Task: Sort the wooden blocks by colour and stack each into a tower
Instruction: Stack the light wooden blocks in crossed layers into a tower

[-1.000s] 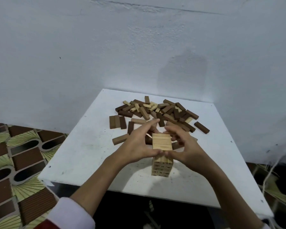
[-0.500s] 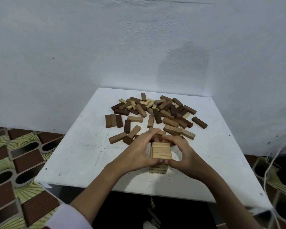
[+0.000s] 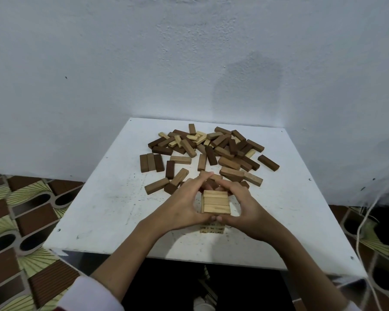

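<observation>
Both hands close around the top of a pale wooden tower (image 3: 216, 202) that stands near the front middle of the white worktop (image 3: 103, 205). The left hand (image 3: 184, 203) curls its fingers over the far left side of the tower's top layer, its thumb lying along the near edge; the right hand (image 3: 245, 206) mirrors it on the right, and the two thumbs meet at the near edge. Each grip is thus closed on the tower, cupping its upper layers. The top layer shows three light blocks lying side by side, and a bit of the tower's lower part peeks out beneath the thumbs. Behind the hands, a loose heap of blocks (image 3: 211, 151) spreads across the far half of the worktop, mostly dark and mid-brown with a few pale ones mixed in. To the left of the heap, three brown blocks (image 3: 151, 162) lie neatly side by side, touching one another. A white cord (image 3: 364, 223) hangs beside the worktop's right edge.
</observation>
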